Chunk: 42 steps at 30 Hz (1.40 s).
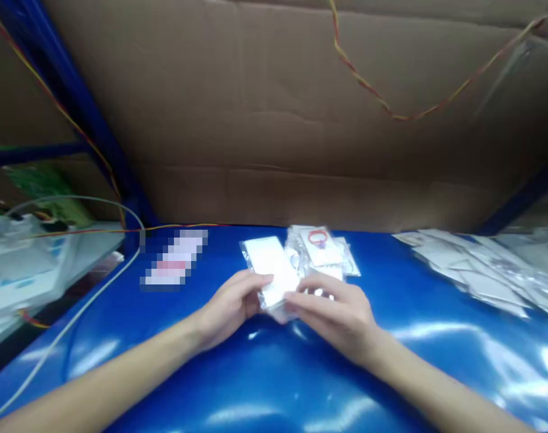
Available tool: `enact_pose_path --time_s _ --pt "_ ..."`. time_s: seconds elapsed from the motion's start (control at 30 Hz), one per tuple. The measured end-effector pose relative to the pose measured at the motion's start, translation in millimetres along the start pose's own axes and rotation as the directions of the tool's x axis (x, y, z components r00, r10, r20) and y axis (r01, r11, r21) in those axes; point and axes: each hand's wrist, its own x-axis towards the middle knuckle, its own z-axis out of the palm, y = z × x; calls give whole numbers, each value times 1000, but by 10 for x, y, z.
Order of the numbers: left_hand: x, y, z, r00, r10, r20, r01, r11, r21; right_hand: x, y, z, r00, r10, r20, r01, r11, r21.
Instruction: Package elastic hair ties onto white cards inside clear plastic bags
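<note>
A white packet in a clear plastic bag [271,264] lies on the glossy blue table [265,373]. My left hand [231,307] grips its near left edge. My right hand [337,313] rests on its near right corner, fingers curled over the plastic. Just behind my right hand sits a small pile of clear bags [321,249], the top one holding a white card with a red ring on it.
Several clear bagged packets [481,267] are spread at the right side of the table. A brown cardboard wall [278,120] closes the back. A grey cable [76,313] runs down the left edge, beside white boxes [26,270] on a lower shelf.
</note>
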Motion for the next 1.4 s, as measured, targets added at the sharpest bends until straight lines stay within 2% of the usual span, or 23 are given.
enact_pose_path --time_s 0.07,0.1,0.2,0.3,0.37,0.5,0.63,0.73,0.8,0.9,0.97,1.03,1.1,1.2,1.3,1.4 --pt "50 4 -31 981 61 -184 -59 998 18 -2 -13 47 999 -24 31 24 1000 -4" --pt "86 17 -67 966 96 -239 -91 995 28 0 -20 64 999 -26 35 27 1000 -16" --pt "202 92 -237 927 199 -318 -192 980 54 18 -24 96 999 9 52 -4 996 -93" --pt "279 174 -418 851 333 -406 -305 943 133 73 7 134 983 -3 185 39 981 -190" --pt "297 206 -495 834 361 -418 -325 933 157 155 35 187 951 -11 308 103 954 -282" --pt "295 205 -523 839 376 -393 -330 926 181 426 72 373 866 57 497 185 888 -422" --pt "288 188 -494 840 396 -370 -343 917 204 663 112 623 849 121 515 167 862 -478" --pt "285 190 -496 833 410 -371 -351 911 218 727 125 764 838 128 531 174 859 -481" --pt "289 189 -506 826 419 -377 -353 906 234 724 103 788 832 94 547 202 866 -457" --pt "302 180 -523 814 435 -385 -353 896 268 682 24 697 824 19 566 259 876 -406" --pt "306 173 -529 807 447 -385 -351 889 295 638 -30 569 846 -55 530 285 887 -363" --pt "297 168 -525 812 451 -370 -342 882 324 588 -55 417 917 -146 371 274 908 -317" --pt "275 157 -504 832 440 -336 -325 880 347 537 -37 271 961 -199 192 249 925 -287" --pt "230 108 -430 878 392 -277 -280 887 367 465 42 112 973 -229 18 224 929 -296" --pt "188 15 -318 921 316 -229 -219 904 367 402 92 53 967 -255 -4 241 920 -308" --pt "151 -77 -207 961 213 -176 -151 938 312 357 68 74 956 -279 88 293 921 -256"
